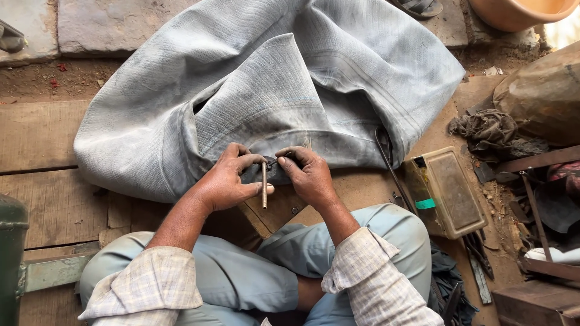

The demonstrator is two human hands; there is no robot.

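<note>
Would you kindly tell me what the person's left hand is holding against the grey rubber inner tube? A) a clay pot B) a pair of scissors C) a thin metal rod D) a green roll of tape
C: the left hand pinches a thin metal rod held upright at the edge of the grey rubber inner tube, while the right hand presses on the tube beside it.

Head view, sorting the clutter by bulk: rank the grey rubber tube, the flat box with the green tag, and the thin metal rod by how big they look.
1. Grey rubber tube, by far the largest.
2. Flat box.
3. Thin metal rod, held in the left hand, smallest.
</note>
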